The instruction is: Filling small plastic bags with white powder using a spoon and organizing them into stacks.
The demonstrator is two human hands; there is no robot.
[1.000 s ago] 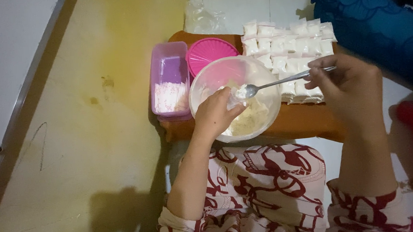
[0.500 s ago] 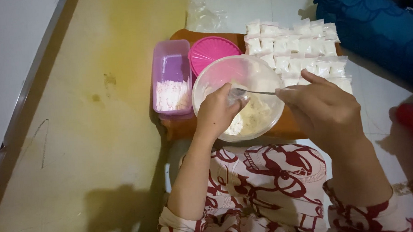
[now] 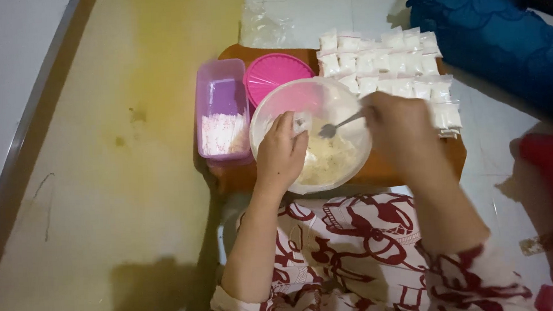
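Spoon (image 3: 340,124) gripped in my right hand (image 3: 400,131), dipping in the bowl (image 3: 268,112); left hand (image 3: 281,154) pinches a lil bag (image 3: 299,121). Next, I think: fill bag w/ care.

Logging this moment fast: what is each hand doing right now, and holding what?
Left hand: closed on a small clear bag, held over the bowl.
Right hand: closed on a spoon, its tip in the bowl.

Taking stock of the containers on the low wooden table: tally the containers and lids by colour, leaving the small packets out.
Clear round plastic bowl: 1
Purple rectangular plastic box: 1
Pink round plastic lid: 1
Total: 3
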